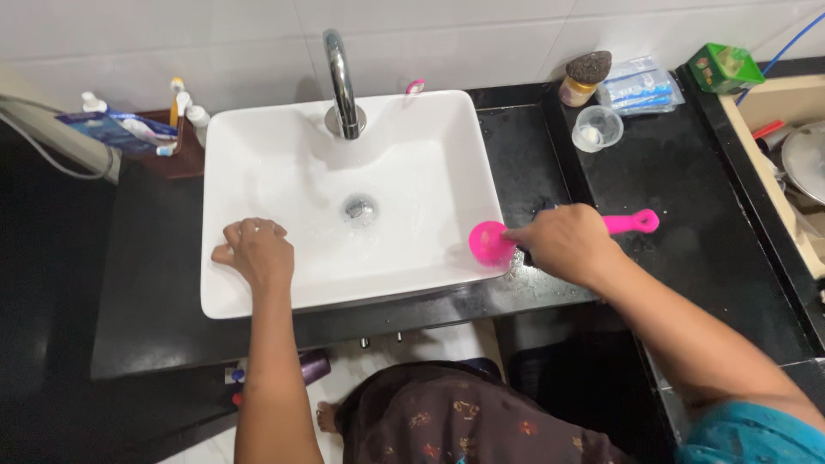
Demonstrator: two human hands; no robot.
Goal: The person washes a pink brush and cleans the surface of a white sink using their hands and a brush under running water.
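A white rectangular sink [258, 137] sits on a black counter [687, 198], wet inside, with a chrome tap [342, 82] at the back and a drain [359, 209] in the middle. My left hand [255, 252] rests inside the sink near its front left wall, fingers curled, holding nothing. My right hand [565, 243] grips a pink brush [491, 242] by its handle at the sink's front right corner. The brush's round head touches the sink's right rim, and its pink handle end sticks out to the right over the counter.
A clear plastic cup [596, 129], a jar with a scrubber on top [583, 79] and blue packets [643, 88] stand at the back right. A green box [724, 67] lies further right. Toothbrushes and tubes [129, 127] sit in a holder left of the sink.
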